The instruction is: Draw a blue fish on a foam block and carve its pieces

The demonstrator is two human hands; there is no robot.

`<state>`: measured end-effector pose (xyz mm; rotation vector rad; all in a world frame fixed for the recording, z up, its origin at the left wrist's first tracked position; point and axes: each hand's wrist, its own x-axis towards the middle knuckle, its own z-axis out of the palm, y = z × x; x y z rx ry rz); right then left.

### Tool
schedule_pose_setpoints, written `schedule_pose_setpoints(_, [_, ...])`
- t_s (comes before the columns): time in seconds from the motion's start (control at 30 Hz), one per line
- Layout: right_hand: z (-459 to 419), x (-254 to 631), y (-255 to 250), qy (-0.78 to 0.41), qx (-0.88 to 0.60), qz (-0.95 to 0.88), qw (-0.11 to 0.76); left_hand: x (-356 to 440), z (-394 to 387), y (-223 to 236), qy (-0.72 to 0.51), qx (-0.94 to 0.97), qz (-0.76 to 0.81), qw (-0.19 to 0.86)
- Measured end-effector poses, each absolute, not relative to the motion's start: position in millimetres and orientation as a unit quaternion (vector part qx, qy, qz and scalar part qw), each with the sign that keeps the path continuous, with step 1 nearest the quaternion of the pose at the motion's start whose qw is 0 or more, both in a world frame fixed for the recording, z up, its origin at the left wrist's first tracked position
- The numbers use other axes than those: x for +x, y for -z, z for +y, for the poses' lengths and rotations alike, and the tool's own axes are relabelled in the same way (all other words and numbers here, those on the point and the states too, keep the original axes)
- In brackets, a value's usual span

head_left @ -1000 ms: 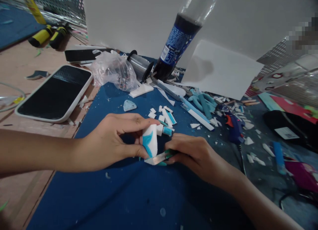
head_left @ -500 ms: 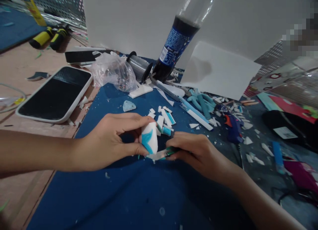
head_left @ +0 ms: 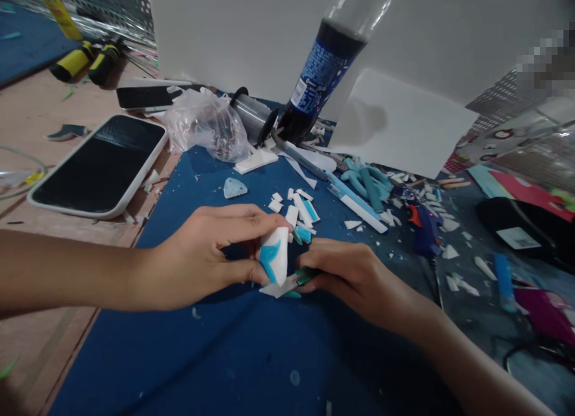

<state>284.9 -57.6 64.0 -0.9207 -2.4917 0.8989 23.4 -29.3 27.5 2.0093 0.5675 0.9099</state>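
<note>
Pinched between the thumb and fingers of my left hand (head_left: 211, 257) is a small white foam piece (head_left: 280, 257) with a blue painted patch. My right hand (head_left: 354, 275) is closed round the dark green handle of a craft knife (head_left: 279, 286), partly hidden by the fingers. The blade lies flat across the lower end of the foam piece, close to my left thumb. Just behind the hands are several white and blue foam offcuts (head_left: 304, 207) on the blue mat (head_left: 215, 350).
A phone (head_left: 101, 164) lies at left. Behind stand a plastic bag (head_left: 206, 125), a wire spool (head_left: 254, 116) and a tilted soda bottle (head_left: 321, 74). Light-blue pliers (head_left: 369, 182), a cutter (head_left: 357, 206) and a blue glue gun (head_left: 424, 227) lie at right among scraps.
The foam piece has shifted slightly right and down in my left hand. The blade has moved a little toward the left and lower, past the foam's end.
</note>
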Motion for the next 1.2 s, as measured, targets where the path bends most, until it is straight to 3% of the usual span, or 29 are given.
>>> schedule_pose_setpoints(0.33, [-55.8, 290.5, -63.6, -0.343, -0.306, -0.872, 0.167, 18.0, -32.5, -32.7, -0.384, 0.828, 0.203, 0.355])
schedule_pose_setpoints(1.2, [-55.4, 285.9, -63.8, -0.309, -0.325, -0.878, 0.166, 23.1, -33.2, -29.8, -0.373, 0.840, 0.200, 0.341])
